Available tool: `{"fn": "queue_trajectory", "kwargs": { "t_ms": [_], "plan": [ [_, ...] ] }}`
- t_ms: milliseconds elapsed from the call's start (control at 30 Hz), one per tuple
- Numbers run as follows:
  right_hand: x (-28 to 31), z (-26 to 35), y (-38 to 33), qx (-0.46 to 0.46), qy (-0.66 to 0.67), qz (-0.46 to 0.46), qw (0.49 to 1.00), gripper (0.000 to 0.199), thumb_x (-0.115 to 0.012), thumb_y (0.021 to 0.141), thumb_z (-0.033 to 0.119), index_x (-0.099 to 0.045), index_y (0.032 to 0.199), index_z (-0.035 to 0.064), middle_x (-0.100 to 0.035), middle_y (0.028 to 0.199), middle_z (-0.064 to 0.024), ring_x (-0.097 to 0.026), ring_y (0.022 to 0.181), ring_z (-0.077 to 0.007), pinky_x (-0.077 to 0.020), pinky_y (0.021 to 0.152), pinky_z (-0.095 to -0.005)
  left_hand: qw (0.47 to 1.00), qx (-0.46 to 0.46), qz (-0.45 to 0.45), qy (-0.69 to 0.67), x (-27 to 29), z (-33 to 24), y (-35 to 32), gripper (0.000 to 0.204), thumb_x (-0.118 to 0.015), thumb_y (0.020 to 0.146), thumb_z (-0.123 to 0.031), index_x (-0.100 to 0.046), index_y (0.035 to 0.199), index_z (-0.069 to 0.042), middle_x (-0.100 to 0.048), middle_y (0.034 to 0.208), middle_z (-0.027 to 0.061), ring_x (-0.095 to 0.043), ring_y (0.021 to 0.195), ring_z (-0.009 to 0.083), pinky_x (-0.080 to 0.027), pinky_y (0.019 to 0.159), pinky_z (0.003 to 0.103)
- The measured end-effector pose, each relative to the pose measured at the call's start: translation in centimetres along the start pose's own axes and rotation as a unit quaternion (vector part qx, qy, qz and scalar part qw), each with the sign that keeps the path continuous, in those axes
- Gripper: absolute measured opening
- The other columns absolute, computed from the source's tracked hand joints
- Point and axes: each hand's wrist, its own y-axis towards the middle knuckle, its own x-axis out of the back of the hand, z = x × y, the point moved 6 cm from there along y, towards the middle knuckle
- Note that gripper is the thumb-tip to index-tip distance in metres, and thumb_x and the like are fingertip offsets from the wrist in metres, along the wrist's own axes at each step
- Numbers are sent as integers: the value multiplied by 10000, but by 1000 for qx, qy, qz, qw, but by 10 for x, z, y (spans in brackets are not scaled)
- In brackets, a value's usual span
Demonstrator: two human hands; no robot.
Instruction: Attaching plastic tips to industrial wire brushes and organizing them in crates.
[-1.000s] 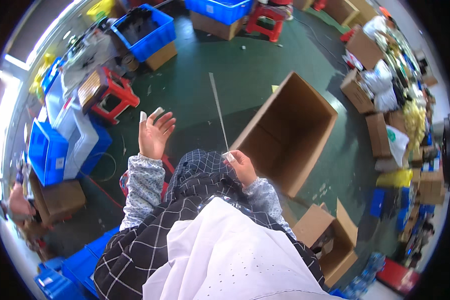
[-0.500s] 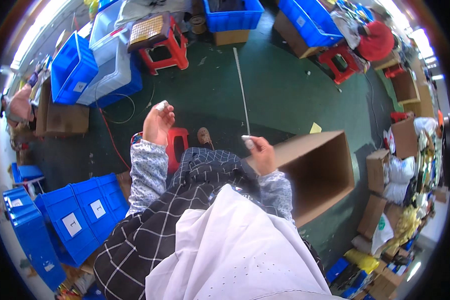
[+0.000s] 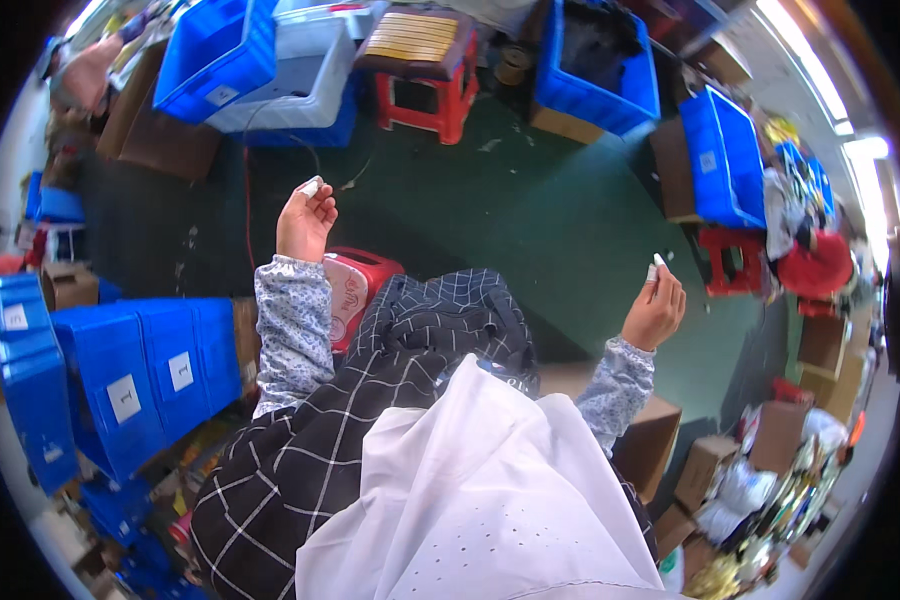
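Observation:
My left hand (image 3: 308, 222) is raised over the green floor at the left, its fingers curled and the white-covered thumb and fingertip close together. My right hand (image 3: 655, 310) is held out to the right, also with white coverings on the thumb and a fingertip, which lie near each other. Anything pinched in either hand is too small to make out. Below and behind the right forearm stands an open cardboard box (image 3: 648, 440), partly hidden by the sleeve. A red plastic stool (image 3: 365, 270) is beside my left forearm, close to my checked apron (image 3: 435, 320).
Blue crates (image 3: 215, 60) and a white bin (image 3: 295, 100) stand at the far left. A red stool (image 3: 425, 100) with a brown board is ahead, beside another blue crate (image 3: 600, 90). Blue bins (image 3: 130, 390) line my left. A person in red (image 3: 815, 265) sits far right.
My right hand has swung out to the right, away from the box's top edge. The view has turned rightward. The long thin pale strip above the right hand is no longer visible.

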Motion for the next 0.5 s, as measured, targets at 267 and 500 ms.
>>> {"fn": "queue_trajectory", "kwargs": {
  "t_ms": [267,500],
  "plan": [
    [-145,142,119,184,199,104,957,227,-622,697,104,-576,919,112,-566,758,-41,-550,737,-189,-432,652,-303,975,-58,-194,-90,46,-46,26,126,-512,784,-144,-567,869,-70,-564,798,31,-516,702,115,-428,644,248],
    [-199,232,271,126,443,166,872,238,-622,721,112,-572,952,80,-546,688,-46,-516,619,-185,-418,594,-290,942,-112,-281,-144,46,-83,45,119,-532,764,-129,-566,864,-74,-581,758,36,-538,656,122,-448,602,256]
  ]
}}
